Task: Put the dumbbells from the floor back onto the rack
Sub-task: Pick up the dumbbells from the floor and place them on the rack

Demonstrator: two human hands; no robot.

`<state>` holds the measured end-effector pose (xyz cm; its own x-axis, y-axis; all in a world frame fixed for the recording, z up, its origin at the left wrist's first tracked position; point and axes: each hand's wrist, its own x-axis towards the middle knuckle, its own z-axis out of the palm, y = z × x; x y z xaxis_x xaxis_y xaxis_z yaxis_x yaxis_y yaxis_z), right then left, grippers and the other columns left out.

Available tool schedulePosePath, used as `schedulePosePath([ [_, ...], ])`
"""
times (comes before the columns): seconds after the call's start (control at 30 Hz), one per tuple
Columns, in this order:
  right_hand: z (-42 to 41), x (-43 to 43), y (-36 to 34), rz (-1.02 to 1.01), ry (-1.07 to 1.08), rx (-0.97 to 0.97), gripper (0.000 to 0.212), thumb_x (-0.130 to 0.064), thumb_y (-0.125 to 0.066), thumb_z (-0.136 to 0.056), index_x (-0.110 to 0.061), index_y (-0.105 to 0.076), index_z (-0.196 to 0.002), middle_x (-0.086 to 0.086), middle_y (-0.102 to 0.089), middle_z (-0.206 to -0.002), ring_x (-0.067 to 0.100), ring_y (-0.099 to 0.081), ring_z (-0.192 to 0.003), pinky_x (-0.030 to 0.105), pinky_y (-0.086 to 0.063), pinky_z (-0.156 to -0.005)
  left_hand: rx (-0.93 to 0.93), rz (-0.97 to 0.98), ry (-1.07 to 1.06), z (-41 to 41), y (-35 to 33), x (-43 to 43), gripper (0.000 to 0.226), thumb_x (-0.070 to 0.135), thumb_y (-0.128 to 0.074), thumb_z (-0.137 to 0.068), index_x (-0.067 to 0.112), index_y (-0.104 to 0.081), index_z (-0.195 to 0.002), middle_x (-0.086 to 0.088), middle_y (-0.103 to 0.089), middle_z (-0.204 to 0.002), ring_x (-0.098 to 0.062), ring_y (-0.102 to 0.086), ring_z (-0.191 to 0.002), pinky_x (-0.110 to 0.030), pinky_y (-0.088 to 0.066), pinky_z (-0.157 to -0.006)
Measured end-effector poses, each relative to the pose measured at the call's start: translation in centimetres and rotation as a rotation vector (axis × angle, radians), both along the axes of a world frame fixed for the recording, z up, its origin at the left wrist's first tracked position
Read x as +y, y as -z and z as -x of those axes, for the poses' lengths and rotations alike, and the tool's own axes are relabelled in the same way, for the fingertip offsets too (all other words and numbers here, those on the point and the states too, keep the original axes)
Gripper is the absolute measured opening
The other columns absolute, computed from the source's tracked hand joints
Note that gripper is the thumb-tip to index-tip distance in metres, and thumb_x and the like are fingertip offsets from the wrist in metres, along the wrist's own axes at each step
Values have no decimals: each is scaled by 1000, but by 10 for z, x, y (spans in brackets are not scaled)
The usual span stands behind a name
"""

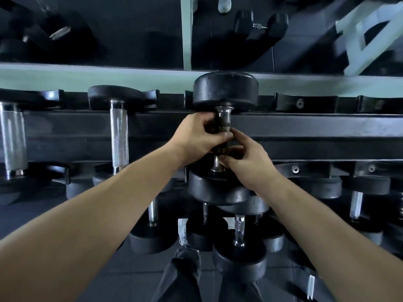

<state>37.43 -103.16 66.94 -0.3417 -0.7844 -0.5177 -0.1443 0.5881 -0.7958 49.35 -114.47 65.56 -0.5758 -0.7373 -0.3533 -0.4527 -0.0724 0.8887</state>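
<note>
On the black rack [305,129], both hands, left hand [196,136] and right hand [246,162], have fingers wrapped tight around one dumbbell [225,90] handle.

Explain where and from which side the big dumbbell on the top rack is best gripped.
Grip the dumbbell by its bare steel handle, coming from above and in front. The wide heads sit in the rack's saddles, so only the narrow bar lets fingers wrap round.

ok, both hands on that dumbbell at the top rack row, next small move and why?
Probably ease the dumbbell down until both heads sit in the cradles, then let go. Left hand and right hand both grip its handle, and its near head seems to overhang the front rail.
</note>
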Motion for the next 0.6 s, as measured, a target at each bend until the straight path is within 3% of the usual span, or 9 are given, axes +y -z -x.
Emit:
schedulePosePath([
  [0.1,0,0,-1,0,-11,30,63,-7,-70,-88,-40,-52,-140,-2,-78,-92,3,-69,-75,7,-50,-65,-12,5,-2,0,-2,2,9,16,-84,-86,15,-77,-92,7,-75,-79,-13,-75,-80,-46,-65,-83],
  [0.23,-2,2,-3,17,-21,92,59,-11,-70,-87,-40,-53,-136,-15,-72,-88,-10,-65,-73,2,-47,-63,-55,45,0,-1,-5,4,17,20,-85,-86,13,-76,-99,3,-78,-90,-14,-76,-88,-41,-64,-87],
  [0.4,-3,20,-9,46,92,163,56,-28,-76,-86,-31,-54,-138,-16,-69,-95,-2,-67,-89,19,-54,-81,-149,233,-43,-8,-20,15,37,35,-87,-82,24,-65,-108,14,-69,-95,4,-65,-87,-9,-49,-76],
  [0.5,-2,45,-13,93,156,230,52,-31,-76,-86,-33,-57,-135,-14,-67,-100,-1,-67,-89,22,-55,-87,-91,277,35,-2,-34,29,29,33,-84,-86,24,-66,-107,13,-68,-89,6,-61,-76,-5,-47,-71],
  [0.6,0,77,-15,99,231,260,49,-34,-75,-86,-35,-58,-132,-13,-67,-109,0,-68,-93,28,-56,-92,-58,246,176,15,-44,48,29,34,-81,-89,28,-67,-114,13,-70,-95,3,-63,-80,-7,-48,-73],
])
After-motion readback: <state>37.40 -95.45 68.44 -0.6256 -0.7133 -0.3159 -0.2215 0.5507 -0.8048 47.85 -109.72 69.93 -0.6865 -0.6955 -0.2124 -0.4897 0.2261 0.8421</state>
